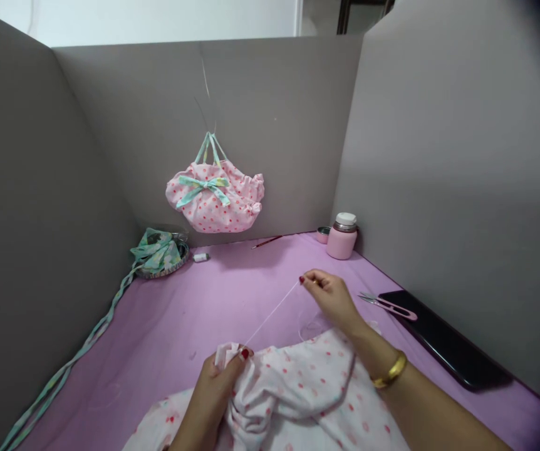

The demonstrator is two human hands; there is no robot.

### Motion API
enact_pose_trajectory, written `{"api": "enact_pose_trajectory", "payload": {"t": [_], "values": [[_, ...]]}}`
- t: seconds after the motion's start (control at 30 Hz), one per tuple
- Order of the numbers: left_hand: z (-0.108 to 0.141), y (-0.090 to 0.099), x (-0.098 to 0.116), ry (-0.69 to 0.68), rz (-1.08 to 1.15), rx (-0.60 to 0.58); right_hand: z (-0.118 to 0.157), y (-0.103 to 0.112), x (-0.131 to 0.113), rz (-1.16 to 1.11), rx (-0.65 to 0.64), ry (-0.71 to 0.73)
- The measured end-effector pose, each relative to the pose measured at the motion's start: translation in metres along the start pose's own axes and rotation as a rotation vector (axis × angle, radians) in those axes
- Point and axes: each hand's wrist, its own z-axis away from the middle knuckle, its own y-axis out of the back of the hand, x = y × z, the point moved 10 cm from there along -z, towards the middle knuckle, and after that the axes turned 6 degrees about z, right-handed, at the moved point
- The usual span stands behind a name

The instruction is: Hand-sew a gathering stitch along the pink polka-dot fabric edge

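Note:
My left hand (220,382) pinches the gathered edge of a white fabric with pink and red dots (298,385), which spreads over the near part of the table. From that edge a white thread (272,313) runs taut, up and to the right. At its far end is my right hand (329,294), raised above the table with thumb and forefinger pressed together at the thread. A needle, if there is one between those fingers, is too small to make out. Loose thread loops hang below the right hand.
A dotted pink bag with a green bow (218,197) hangs at the back wall. Green fabric (157,250) lies in a basket, a thread spool (201,257) beside it. On the right are a pink jar (342,238), thread snips (392,307) and a black flat object (443,344). Grey panels (439,156) enclose the table.

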Motion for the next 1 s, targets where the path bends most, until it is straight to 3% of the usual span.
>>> {"api": "enact_pose_trajectory", "payload": {"t": [0.13, 0.3, 0.47, 0.57, 0.63, 0.7, 0.8, 0.9, 1.0], "values": [[0.003, -0.005, 0.001, 0.035, 0.044, -0.01, -0.009, 0.041, 0.02, 0.172, 0.207, -0.013], [0.005, -0.003, 0.003, 0.037, 0.01, 0.028, -0.01, 0.065, 0.032, 0.33, 0.359, -0.039], [0.006, -0.004, 0.003, 0.035, 0.012, 0.004, -0.012, 0.086, 0.043, 0.397, 0.44, -0.095], [0.005, -0.003, 0.003, 0.03, 0.012, 0.004, -0.016, 0.088, 0.051, 0.393, 0.409, -0.122], [0.005, -0.002, 0.002, 0.033, 0.018, 0.006, -0.018, 0.078, 0.052, 0.37, 0.326, -0.128], [0.005, -0.001, 0.001, 0.036, 0.033, 0.01, -0.018, 0.055, 0.046, 0.32, 0.176, -0.113], [0.006, -0.001, 0.004, 0.029, 0.058, 0.021, -0.002, -0.007, 0.026, 0.194, -0.199, -0.06], [0.008, -0.003, 0.012, -0.01, 0.053, 0.039, 0.034, -0.07, 0.004, 0.081, -0.589, -0.026], [0.01, -0.003, 0.019, -0.055, 0.061, 0.06, 0.063, -0.102, -0.003, -0.005, -0.832, -0.035]]}}
